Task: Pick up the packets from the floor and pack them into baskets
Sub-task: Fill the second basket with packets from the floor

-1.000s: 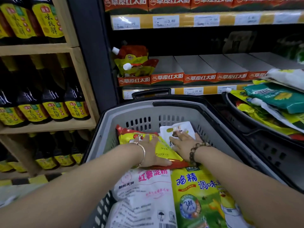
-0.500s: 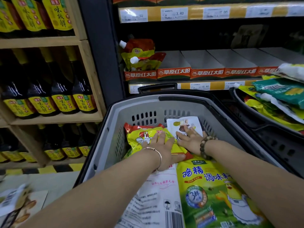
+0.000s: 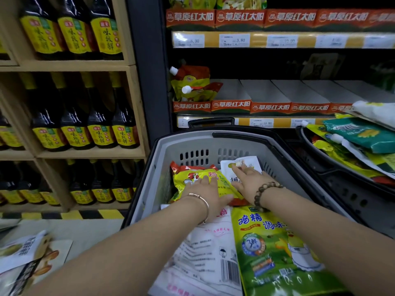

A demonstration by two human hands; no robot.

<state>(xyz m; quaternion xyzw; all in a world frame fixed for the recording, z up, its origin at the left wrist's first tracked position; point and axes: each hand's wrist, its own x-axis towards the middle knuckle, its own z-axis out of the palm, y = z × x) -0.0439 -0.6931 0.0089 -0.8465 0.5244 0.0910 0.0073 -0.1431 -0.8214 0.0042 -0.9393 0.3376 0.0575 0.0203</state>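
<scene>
Two hands lie flat inside the grey basket (image 3: 164, 159): the left hand (image 3: 210, 193) presses the yellow packet (image 3: 192, 177) with fingers straight and close together, and the right hand (image 3: 249, 182) rests on the white pouch (image 3: 249, 162) with fingers spread. Neither grips. Hard pressing could, I judge, strain the pouch's seams, and the white packet (image 3: 205, 253) and green packet (image 3: 277, 248) at the near end look liable to slip if the pile shifts. More floor packets (image 3: 27, 253) lie near left. A heaped black basket (image 3: 342, 189) crowds the right side, and soy sauce bottles (image 3: 100, 129) fill the left shelves.
</scene>
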